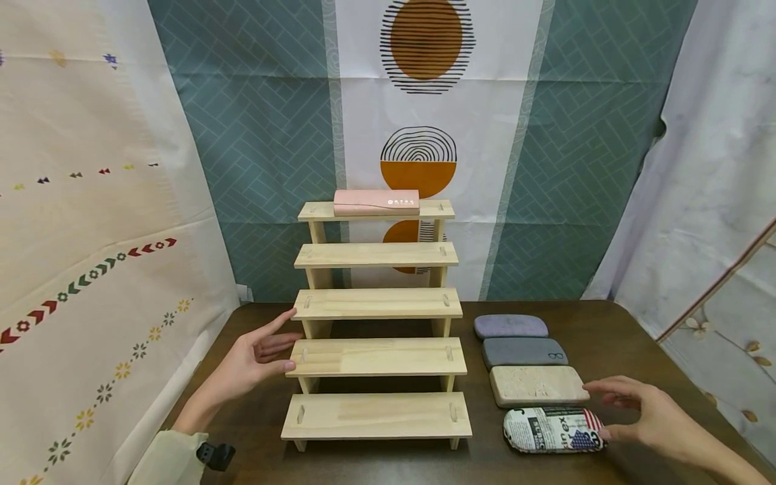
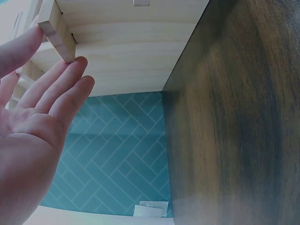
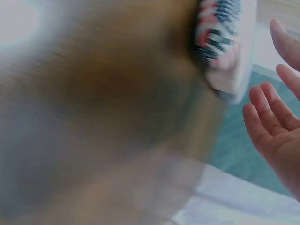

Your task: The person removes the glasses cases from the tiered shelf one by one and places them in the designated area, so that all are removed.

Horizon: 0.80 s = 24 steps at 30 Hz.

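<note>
My left hand is at the left end of a wooden step rack. Its thumb lies at the front edge of the second step from the bottom, and fingers reach that step's back edge, pinching the board end. My right hand hovers with fingers apart at the right end of a newspaper-print glasses case; a gap shows between them in the right wrist view. Behind that case lie a beige case, a grey-blue case and a purple case.
On the rack's top step sits a pink glasses case. The rack and the row of cases stand on a dark wooden table. Patterned cloth hangs behind, with a teal panel, and more cloth closes in both sides.
</note>
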Motion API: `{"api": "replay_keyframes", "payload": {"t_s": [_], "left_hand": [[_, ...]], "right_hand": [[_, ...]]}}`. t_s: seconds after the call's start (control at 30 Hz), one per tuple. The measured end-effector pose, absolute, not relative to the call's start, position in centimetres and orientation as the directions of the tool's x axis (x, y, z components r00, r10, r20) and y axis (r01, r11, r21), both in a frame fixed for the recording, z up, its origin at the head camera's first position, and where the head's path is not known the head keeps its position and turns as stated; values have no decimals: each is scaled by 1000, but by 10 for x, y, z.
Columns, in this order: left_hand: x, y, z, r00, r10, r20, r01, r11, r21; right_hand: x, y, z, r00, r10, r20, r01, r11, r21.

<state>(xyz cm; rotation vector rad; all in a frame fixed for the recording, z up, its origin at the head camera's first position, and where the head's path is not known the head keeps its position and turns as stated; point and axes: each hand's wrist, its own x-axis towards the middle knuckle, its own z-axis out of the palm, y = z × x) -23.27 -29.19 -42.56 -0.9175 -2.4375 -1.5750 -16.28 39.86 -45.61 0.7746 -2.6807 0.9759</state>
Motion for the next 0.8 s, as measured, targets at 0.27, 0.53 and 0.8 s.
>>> {"api": "replay_keyframes", "payload": {"t_s": [0.27, 0.53, 0.8], "left_hand": [[-233, -291, -424, -808, 437, 394, 539, 280, 794], [-233, -291, -427, -823, 425, 377, 517, 287, 806], [-233, -292, -427, -824, 431, 368, 515, 298, 804]], "right_hand": [[-187, 374, -398, -797, -430, 424, -594, 686, -420], [-215, 331, -340, -788, -432, 438, -597, 710, -373], [-245, 284, -299, -806, -447, 388, -585, 703, -406]]}}
